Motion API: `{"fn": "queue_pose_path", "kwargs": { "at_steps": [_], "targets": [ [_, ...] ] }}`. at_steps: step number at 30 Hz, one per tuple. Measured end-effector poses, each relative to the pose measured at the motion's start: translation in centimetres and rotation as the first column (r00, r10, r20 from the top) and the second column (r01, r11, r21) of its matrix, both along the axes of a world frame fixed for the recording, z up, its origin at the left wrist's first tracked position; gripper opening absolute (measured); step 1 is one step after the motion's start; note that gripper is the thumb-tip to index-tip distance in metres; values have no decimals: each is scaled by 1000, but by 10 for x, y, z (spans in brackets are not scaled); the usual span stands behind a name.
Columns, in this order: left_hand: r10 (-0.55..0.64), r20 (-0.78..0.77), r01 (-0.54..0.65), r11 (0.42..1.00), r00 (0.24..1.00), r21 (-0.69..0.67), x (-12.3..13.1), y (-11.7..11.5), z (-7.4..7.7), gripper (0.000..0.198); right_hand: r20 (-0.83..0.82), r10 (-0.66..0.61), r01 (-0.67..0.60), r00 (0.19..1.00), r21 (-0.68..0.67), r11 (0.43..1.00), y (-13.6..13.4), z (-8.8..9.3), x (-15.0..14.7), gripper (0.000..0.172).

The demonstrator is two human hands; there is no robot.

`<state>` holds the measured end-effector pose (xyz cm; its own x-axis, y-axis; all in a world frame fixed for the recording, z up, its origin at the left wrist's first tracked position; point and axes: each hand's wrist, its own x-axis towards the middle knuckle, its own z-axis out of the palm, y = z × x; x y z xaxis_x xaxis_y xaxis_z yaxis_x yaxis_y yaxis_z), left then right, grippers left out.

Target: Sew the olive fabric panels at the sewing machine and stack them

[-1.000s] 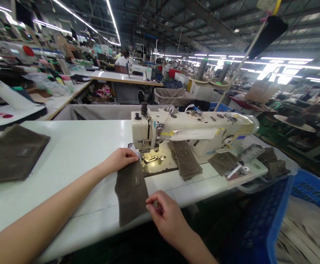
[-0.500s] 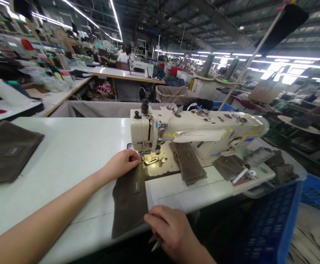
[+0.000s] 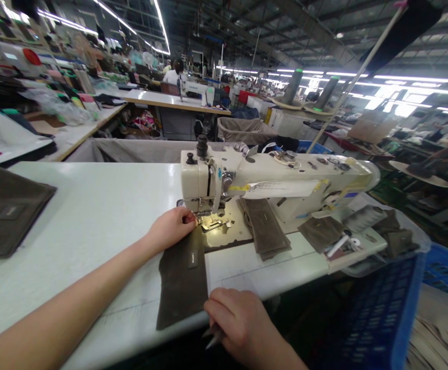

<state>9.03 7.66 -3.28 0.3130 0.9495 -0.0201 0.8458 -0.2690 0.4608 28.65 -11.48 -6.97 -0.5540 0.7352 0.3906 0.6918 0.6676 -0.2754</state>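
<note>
A dark brown fabric piece (image 3: 180,288) with a small label patch (image 3: 192,258) lies on the pale table, its far end at the needle area of a cream sewing machine (image 3: 281,174). My left hand (image 3: 173,226) is closed, thumb and fingers pinching the fabric's far edge beside the presser foot. Near the table's front edge, my right hand (image 3: 239,318) is curled round thread snips (image 3: 214,336), whose two pointed tips stick out below the fingers. Its fingertips are close to the fabric's right edge; whether they touch it I cannot tell.
A folded brown piece (image 3: 10,213) lies at the left. More brown pieces (image 3: 266,231) rest under the machine arm. Thread cones, small tools and a blue crate (image 3: 401,308) are at the right. A person (image 3: 173,74) sits at another machine behind.
The view has shifted slightly. My left hand stays at the presser foot and my right hand near the front edge; the snips' tips have turned a little.
</note>
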Motion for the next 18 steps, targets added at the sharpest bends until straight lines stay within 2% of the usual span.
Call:
{"fn": "queue_pose_path", "kwargs": {
  "at_steps": [6,18],
  "targets": [
    [10,7,-10,1000,1000,6,0,2,-1,21,28,-11,13,1000,-48,999,-1,2,-1,8],
    [17,13,-17,1000,1000,5,0,0,-3,21,65,0,4,998,-58,998,3,8,-2,8]
  ]
}}
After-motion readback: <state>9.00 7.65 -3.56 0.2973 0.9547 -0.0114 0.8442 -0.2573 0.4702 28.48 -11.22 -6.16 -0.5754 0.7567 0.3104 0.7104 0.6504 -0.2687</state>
